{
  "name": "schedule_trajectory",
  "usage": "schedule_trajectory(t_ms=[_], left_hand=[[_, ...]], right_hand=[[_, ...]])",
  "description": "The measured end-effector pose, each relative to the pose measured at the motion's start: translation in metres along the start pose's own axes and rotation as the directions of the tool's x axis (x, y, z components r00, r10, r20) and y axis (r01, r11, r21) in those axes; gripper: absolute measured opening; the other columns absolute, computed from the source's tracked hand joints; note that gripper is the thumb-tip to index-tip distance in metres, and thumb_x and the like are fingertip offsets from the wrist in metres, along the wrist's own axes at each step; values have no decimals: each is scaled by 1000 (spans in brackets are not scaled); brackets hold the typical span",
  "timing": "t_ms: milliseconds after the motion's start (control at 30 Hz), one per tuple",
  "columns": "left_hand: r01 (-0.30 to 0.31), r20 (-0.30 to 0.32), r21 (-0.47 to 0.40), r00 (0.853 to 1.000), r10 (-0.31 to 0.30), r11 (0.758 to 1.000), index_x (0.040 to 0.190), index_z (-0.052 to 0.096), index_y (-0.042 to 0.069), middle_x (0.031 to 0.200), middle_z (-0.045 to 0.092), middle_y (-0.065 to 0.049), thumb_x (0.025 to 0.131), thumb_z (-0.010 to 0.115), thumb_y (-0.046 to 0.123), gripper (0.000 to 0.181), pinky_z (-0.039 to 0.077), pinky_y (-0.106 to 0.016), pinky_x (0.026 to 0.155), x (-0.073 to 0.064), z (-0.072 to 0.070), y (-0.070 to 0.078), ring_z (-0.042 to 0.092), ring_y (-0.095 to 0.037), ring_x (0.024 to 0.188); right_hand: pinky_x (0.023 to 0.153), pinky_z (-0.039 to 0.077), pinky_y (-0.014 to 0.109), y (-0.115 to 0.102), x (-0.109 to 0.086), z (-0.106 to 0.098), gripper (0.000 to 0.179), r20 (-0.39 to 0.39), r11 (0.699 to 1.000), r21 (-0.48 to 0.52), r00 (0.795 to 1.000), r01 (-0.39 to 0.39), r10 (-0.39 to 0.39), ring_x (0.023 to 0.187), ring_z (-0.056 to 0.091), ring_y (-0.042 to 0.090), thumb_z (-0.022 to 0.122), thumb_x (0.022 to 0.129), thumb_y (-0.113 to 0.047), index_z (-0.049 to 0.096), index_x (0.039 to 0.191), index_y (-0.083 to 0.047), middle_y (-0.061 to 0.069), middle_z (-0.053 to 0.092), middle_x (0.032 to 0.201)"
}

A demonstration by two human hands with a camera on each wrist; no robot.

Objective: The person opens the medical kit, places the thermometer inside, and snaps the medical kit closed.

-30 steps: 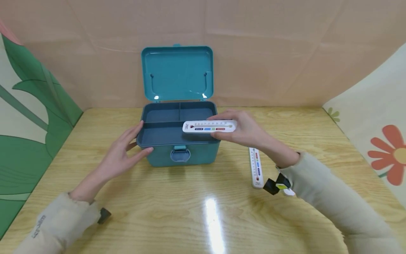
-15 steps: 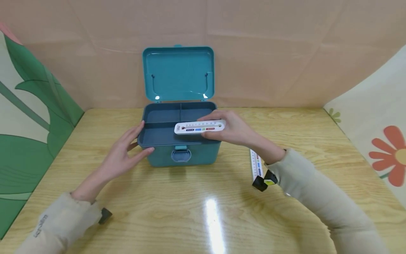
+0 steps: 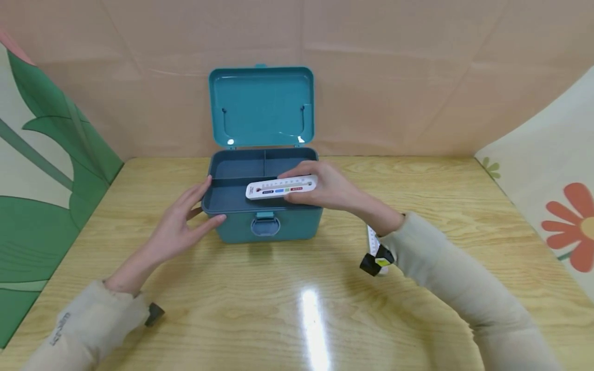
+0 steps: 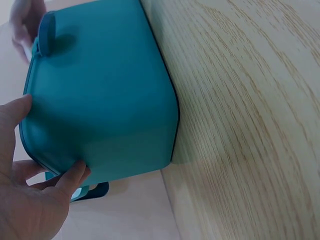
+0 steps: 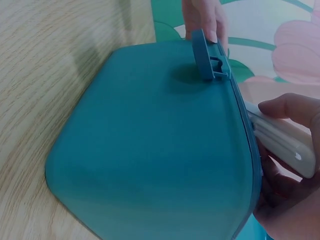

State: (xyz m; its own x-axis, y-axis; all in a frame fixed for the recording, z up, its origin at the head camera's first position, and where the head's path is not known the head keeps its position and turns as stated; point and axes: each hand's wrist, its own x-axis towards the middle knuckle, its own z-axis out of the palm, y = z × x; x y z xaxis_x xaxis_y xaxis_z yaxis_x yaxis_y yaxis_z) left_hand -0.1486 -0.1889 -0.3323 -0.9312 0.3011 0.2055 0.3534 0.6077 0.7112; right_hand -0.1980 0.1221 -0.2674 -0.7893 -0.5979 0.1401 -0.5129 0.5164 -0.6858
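Note:
A teal plastic storage box (image 3: pixel 236 229) stands on the table with its lid (image 3: pixel 262 108) raised at the back. My right hand (image 3: pixel 331 188) pinches a white strip thermometer (image 3: pixel 280 187) between thumb and fingers, its scale facing up. It is held over the front compartment, just behind the front rim. In the right wrist view the thermometer (image 5: pixel 282 142) shows edge-on beyond the box rim. My left hand (image 3: pixel 178 226) rests at the box's front left corner, thumb at the front rim and fairly straight fingers along the left side, as the left wrist view also shows.
A second thermometer (image 3: pixel 373 241) lies on the wooden table (image 3: pixel 241 309), partly covered by my right sleeve and wrist camera (image 3: pixel 378 260). A divider (image 3: pixel 264 164) splits the rear of the box's tray. A pink-beige cloth (image 3: pixel 394 93) hangs behind.
My right hand has moved left and slightly down with the thermometer, further over the front compartment. The right forearm now hides more of the second thermometer. My left hand has stayed at the box.

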Motion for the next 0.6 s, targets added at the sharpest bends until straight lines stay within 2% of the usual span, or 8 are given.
schedule_trajectory(t_ms=[167,400,600], left_hand=[[-1,3,1,1000,1,1000,154,20,17,154,27,-18,90,68,27,80,45,-55,102,0,0,0,37,-41,136],[-7,2,-4,1000,7,1000,154,20,17,154,27,-18,90,68,27,80,45,-54,102,0,-1,0,37,-39,136],[3,6,1,1000,-3,1000,154,20,18,154,27,-18,90,68,28,80,45,-55,102,0,0,-1,37,-40,136]], right_hand=[[62,46,23,-1,4,3,38,12,1000,7,1000,9,-9,79,57,15,74,81,-20,70,117,-11,6,68,105],[65,47,25,-3,8,8,37,27,1000,18,1000,-1,0,85,56,17,74,81,-21,70,116,-11,6,68,105],[62,47,25,-3,12,11,36,31,1000,-16,1000,1,0,83,57,16,73,82,-23,71,116,-12,6,69,106]])
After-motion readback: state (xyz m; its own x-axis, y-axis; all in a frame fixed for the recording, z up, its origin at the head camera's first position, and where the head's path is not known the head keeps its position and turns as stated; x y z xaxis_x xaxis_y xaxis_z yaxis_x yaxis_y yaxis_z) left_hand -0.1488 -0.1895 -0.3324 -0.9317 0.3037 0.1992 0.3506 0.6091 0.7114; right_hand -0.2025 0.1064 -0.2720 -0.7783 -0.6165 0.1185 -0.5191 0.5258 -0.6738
